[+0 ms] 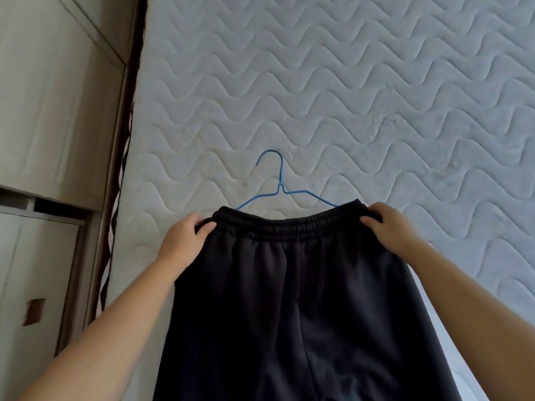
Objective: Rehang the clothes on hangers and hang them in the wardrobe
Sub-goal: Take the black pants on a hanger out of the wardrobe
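Note:
Black trousers [292,299] with an elastic waistband lie spread over the white quilted mattress [362,91], legs running toward me. A blue wire hanger [280,183] sits inside the waistband; only its hook and the tops of its shoulders show above the fabric. My left hand [186,237] grips the waistband's left corner. At the right corner, my right hand [392,227] pinches the waistband. The hanger's lower part is hidden under the cloth.
A beige wardrobe [55,117] stands along the left, close to the mattress edge, with a lower panel [34,285] showing a small square cut-out. A dark strip runs between wardrobe and mattress. The mattress stretches far up and to the right.

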{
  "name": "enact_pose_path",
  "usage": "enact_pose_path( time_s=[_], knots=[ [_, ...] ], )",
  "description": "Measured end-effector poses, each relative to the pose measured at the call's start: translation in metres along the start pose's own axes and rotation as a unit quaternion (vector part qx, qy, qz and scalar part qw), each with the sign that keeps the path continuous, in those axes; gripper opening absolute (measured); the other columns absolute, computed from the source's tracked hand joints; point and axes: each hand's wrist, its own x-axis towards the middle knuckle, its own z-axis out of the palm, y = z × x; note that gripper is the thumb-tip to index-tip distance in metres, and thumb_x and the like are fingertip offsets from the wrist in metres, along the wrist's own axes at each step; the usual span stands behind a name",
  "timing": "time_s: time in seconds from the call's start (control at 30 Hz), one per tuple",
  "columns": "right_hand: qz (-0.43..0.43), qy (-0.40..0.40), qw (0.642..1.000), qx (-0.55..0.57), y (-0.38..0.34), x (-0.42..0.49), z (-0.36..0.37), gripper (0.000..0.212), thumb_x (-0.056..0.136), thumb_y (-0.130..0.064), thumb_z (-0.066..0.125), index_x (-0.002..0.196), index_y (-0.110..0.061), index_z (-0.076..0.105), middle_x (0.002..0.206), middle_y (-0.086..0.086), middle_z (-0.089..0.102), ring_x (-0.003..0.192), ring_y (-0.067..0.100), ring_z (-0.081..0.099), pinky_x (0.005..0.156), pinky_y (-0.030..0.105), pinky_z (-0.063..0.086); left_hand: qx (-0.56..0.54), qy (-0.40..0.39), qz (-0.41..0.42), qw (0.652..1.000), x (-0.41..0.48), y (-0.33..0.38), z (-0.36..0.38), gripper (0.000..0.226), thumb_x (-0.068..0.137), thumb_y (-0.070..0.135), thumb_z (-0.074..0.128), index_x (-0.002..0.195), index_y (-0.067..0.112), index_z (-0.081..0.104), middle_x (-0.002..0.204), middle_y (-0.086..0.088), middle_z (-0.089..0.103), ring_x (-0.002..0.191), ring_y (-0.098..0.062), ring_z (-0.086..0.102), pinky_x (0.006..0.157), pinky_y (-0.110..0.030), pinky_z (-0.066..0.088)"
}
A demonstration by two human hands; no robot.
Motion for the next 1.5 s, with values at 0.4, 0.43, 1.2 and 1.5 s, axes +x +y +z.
enact_pose_path(
  time_s=[0.4,0.43,1.2,1.5],
  knots=[
    [0.010,0.068,0.998,-0.009,0.022,0.019,0.030,0.025,0.090,-0.026,0.053,0.111,-0.012,0.055,0.110,0.010,0.064,0.105,0.031,0.056,0.077,0.030,0.036,0.001,0.056,-0.001,0.998,0.017,-0.024,0.041,0.029,0.089,0.030,0.053,0.107,0.008,0.058,0.105,-0.010,0.065,0.097,-0.030,0.057,0.075,-0.029,0.036],
    [0.011,0.071,0.997,-0.006,0.023,0.019,0.031,0.025,0.090,-0.026,0.053,0.112,-0.012,0.055,0.110,0.010,0.064,0.105,0.030,0.056,0.077,0.029,0.035,-0.004,0.053,-0.003,0.999,0.018,-0.024,0.042,0.029,0.089,0.030,0.054,0.108,0.008,0.058,0.106,-0.010,0.065,0.099,-0.030,0.057,0.076,-0.029,0.037],
    [0.094,0.074,0.984,0.135,0.048,-0.207,-0.007,0.028,0.088,-0.008,0.049,0.115,-0.006,0.057,0.110,0.014,0.064,0.101,0.027,0.058,0.084,0.029,0.038,-0.103,-0.002,-0.151,0.983,-0.214,-0.023,-0.054,0.016,0.094,0.022,0.044,0.102,0.015,0.055,0.098,-0.003,0.058,0.087,-0.019,0.053,0.071,-0.026,0.038],
    [0.111,-0.020,0.984,0.139,0.077,-0.329,0.006,0.026,0.088,-0.018,0.053,0.114,-0.019,0.055,0.105,0.005,0.066,0.099,0.025,0.060,0.090,0.040,0.046,-0.159,-0.016,-0.195,0.968,-0.359,-0.058,-0.063,0.019,0.094,0.019,0.043,0.079,0.026,0.052,0.090,-0.006,0.064,0.077,-0.019,0.059,0.067,-0.030,0.042]
  ],
)
